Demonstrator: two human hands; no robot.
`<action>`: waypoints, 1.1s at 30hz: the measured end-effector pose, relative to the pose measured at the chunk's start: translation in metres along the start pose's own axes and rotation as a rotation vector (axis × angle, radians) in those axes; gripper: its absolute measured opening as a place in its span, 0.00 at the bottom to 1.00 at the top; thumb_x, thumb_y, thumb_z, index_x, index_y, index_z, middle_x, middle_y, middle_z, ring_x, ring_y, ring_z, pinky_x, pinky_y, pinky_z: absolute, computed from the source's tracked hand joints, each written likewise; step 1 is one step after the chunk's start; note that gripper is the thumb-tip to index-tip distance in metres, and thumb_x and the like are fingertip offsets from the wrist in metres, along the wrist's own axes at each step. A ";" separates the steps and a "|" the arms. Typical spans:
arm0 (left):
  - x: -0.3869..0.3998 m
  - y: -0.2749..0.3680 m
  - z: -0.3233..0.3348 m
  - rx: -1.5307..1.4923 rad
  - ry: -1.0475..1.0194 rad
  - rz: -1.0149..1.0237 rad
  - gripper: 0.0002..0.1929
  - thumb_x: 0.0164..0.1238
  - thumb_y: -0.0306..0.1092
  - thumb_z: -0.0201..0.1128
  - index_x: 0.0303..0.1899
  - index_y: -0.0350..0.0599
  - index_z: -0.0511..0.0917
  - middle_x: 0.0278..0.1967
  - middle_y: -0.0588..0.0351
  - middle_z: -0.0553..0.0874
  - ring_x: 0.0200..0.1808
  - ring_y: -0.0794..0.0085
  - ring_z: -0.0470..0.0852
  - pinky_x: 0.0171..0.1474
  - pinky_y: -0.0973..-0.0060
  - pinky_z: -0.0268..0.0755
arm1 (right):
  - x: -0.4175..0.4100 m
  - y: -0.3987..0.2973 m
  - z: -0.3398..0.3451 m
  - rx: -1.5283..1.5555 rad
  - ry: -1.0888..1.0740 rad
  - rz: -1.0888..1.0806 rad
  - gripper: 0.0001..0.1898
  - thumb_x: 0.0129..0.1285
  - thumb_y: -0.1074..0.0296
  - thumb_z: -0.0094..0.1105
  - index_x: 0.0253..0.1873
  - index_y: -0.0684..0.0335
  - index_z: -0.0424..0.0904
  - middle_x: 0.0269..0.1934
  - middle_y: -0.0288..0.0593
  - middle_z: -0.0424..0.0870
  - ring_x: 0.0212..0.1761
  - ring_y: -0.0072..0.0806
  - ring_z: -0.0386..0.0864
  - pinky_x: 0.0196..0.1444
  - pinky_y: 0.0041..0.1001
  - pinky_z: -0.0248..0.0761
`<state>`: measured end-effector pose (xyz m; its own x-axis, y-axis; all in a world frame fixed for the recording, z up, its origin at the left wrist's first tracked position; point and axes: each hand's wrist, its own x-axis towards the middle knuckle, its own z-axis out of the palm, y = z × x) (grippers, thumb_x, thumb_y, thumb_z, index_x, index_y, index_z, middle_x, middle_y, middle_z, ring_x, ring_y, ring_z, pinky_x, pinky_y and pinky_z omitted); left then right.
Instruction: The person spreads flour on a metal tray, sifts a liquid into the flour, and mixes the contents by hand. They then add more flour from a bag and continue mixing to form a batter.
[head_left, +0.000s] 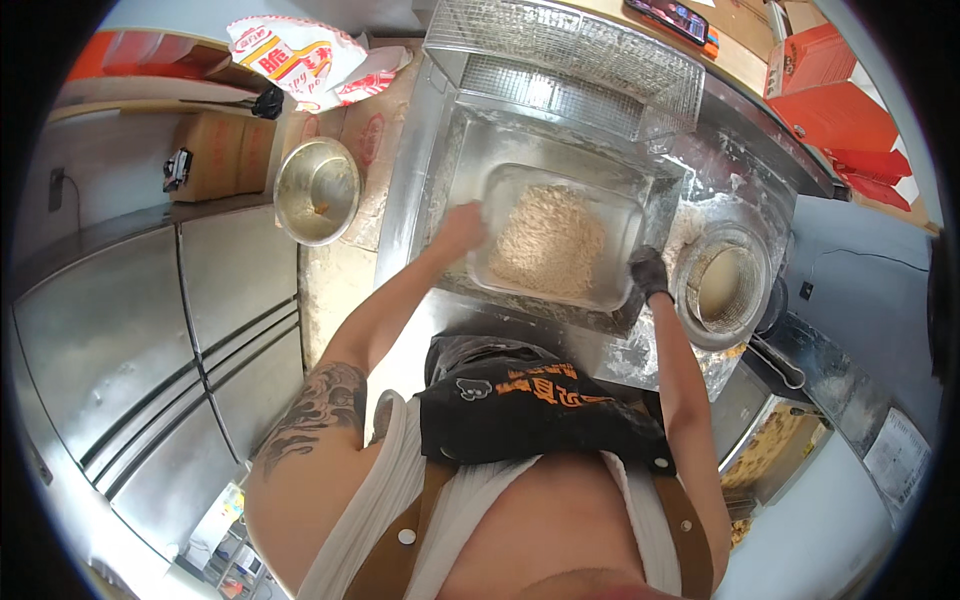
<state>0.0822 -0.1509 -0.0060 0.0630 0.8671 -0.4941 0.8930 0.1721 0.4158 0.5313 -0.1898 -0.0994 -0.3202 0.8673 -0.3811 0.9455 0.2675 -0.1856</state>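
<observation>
In front of me a clear plastic tub (626, 217) sits within a large, shallow metal tray (517, 131). It holds a heap of pale tan, crumbly food (551, 244), blurred by motion. My left hand (461, 227), bare and also blurred, grips the tub's left rim. On the opposite side my right hand (651, 271), in a black glove, has hold of the right rim near its front corner. Close to the right of that glove stands a round metal bowl (682, 300) with a wire mesh strainer (705, 319) in it.
Wire baskets (562, 52) stand along the tray's far edge. A metal bowl (319, 187) rests on cardboard at left, below a printed plastic bag (300, 56). Flour dusts the metal counter (637, 367). Farther off are a phone (667, 19), red cartons (832, 97) and steel cabinet doors (112, 315).
</observation>
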 end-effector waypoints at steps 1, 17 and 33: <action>0.000 0.001 0.001 -0.010 -0.033 0.027 0.12 0.60 0.34 0.59 0.40 0.34 0.81 0.39 0.34 0.86 0.44 0.44 0.86 0.50 0.53 0.78 | -0.004 0.004 0.002 0.370 0.035 0.459 0.12 0.54 0.63 0.57 0.41 0.62 0.80 0.34 0.52 0.83 0.38 0.52 0.82 0.47 0.37 0.75; -0.016 0.011 -0.003 -0.035 -0.043 0.068 0.11 0.58 0.31 0.60 0.40 0.34 0.78 0.38 0.33 0.85 0.44 0.40 0.84 0.48 0.52 0.78 | -0.030 0.008 0.033 0.628 -0.060 0.307 0.04 0.59 0.71 0.58 0.39 0.61 0.78 0.35 0.41 0.83 0.38 0.34 0.80 0.43 0.32 0.73; -0.016 0.111 -0.079 -0.025 0.034 0.282 0.15 0.63 0.44 0.64 0.43 0.44 0.84 0.39 0.45 0.88 0.44 0.61 0.87 0.44 0.64 0.78 | -0.171 -0.050 -0.056 2.148 0.186 0.431 0.26 0.61 0.62 0.58 0.62 0.72 0.72 0.50 0.50 0.83 0.46 0.39 0.82 0.55 0.39 0.74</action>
<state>0.1456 -0.1092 0.1083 0.2922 0.8975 -0.3302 0.8308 -0.0672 0.5525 0.5418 -0.3285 0.0259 -0.0369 0.7834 -0.6204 -0.5845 -0.5204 -0.6225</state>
